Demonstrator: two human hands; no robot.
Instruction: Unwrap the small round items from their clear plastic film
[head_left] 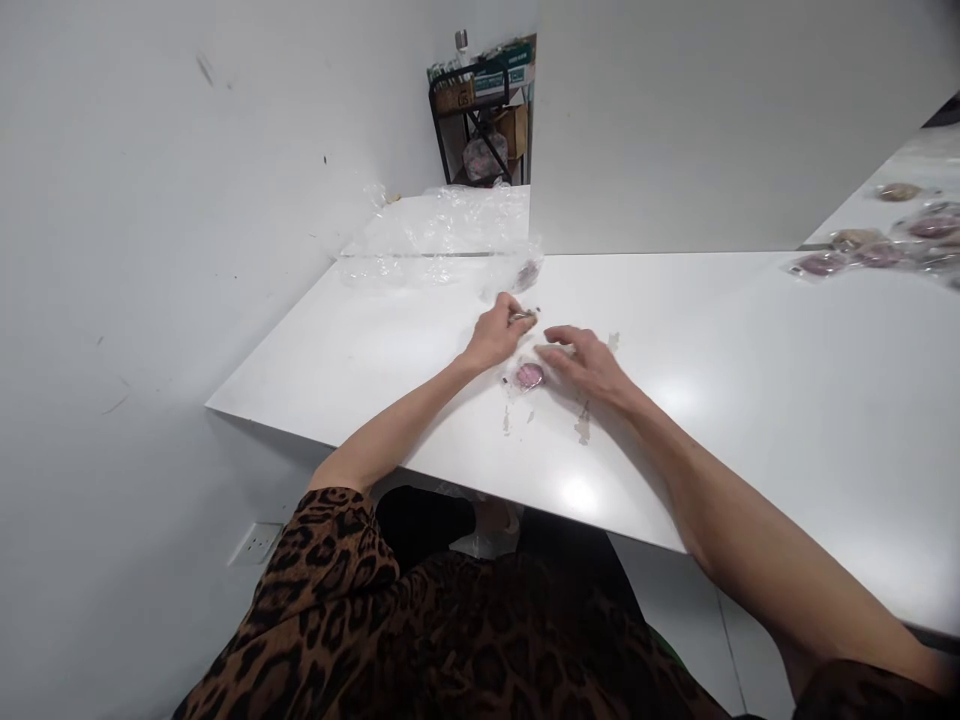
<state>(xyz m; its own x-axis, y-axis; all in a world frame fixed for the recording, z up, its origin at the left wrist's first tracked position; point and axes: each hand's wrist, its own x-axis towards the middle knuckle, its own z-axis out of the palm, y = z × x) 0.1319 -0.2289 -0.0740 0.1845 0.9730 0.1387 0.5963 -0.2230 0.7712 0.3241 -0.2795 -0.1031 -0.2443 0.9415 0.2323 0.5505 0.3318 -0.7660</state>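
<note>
My left hand is closed, its thumb and fingertips pinching a small tan and dark object whose kind I cannot make out. My right hand hovers just to the right, thumb and fingers apart, with a pale patch between them that is too unclear to name. Below and between the hands, a round pinkish-purple item in a clear plastic wrapper lies on the white table. Beyond the left hand is another purple item in clear plastic.
Crumpled clear plastic bags lie along the back left, by the wall. An upright grey panel borders the table's back. Several wrapped purple and tan items are at the far right. A black shelf rack with boxes stands behind.
</note>
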